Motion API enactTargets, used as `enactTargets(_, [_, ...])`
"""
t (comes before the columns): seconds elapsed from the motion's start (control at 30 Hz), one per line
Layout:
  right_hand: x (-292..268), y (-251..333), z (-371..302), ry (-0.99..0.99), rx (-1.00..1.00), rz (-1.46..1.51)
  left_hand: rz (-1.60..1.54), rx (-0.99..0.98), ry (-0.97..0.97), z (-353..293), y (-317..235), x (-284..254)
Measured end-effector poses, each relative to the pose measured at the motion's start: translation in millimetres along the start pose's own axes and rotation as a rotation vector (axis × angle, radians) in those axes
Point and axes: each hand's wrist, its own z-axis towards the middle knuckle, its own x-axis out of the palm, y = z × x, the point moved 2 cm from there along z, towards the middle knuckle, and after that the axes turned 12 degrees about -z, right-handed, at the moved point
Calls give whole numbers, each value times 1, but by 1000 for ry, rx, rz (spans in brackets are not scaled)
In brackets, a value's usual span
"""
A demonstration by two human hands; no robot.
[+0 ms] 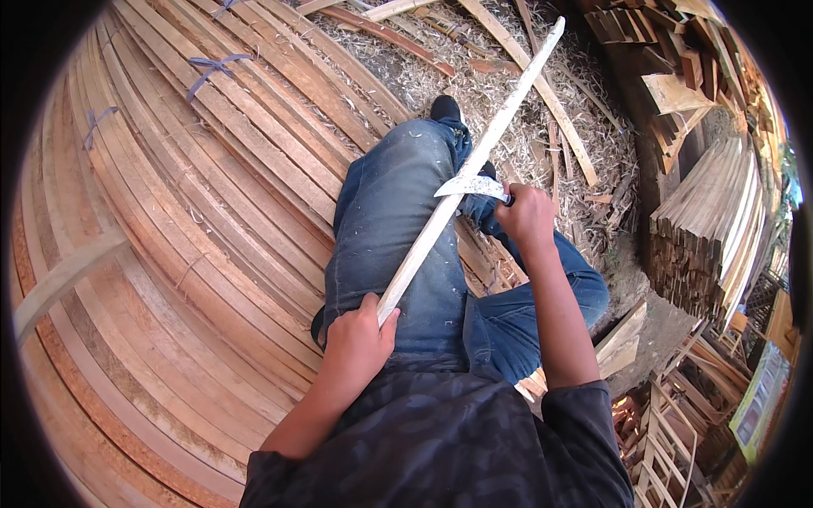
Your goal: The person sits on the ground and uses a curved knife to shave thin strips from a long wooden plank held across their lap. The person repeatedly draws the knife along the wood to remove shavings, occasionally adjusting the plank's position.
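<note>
Right hand (528,215) around knife handle (509,201)

Knife handle (510,201) mostly hidden inside right grip (528,217); near end of pale stick (423,244) lost in left grip (354,340). Long wooden strips (161,330) (leftmost ones especially) cut off by view's curved edge. Sign (760,398), far right: details too small to tell.

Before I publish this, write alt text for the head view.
A person's left hand grips the near end of a long pale wooden strip while the right hand holds a curved knife across it. Wooden planks lie at left, shavings ahead.
</note>
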Motion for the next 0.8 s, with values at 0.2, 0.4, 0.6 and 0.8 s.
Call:
enactTargets(0.2, [14, -13, 18, -86, 41, -76, -52, 47, -18, 1, 2, 1])
enactTargets(0.4, [12, 10, -32, -8, 46, 208, -45, 8, -10, 1, 2, -1])
enactTargets(0.6, [-11, 35, -82, 162, -179, 487, -64, 29, -1, 0, 7, -5])
enactTargets(0.8, [-13, 32, -91, 60, -182, 372, -13, 12, 57, -9, 6, -22])
